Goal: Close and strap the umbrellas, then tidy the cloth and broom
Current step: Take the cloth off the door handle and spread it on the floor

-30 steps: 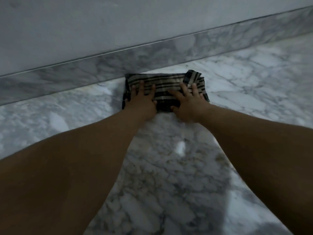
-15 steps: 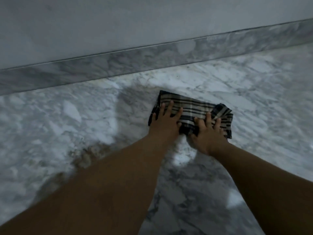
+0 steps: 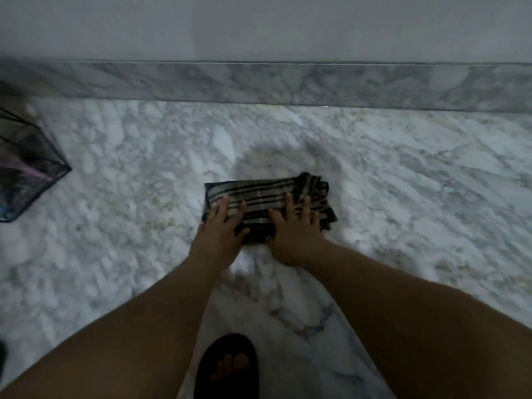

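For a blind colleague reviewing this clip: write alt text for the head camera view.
Both hands, left hand and right hand, press flat on a folded striped cloth lying on a marble floor near the wall. An open umbrella shows at the left edge.

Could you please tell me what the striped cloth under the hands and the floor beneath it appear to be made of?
The folded dark-and-beige striped cloth looks like soft woven fabric, matte: it creases and bunches at its right end. The grey-veined white floor looks like polished marble, or a marble-look tile: irregular veining and a faint sheen.
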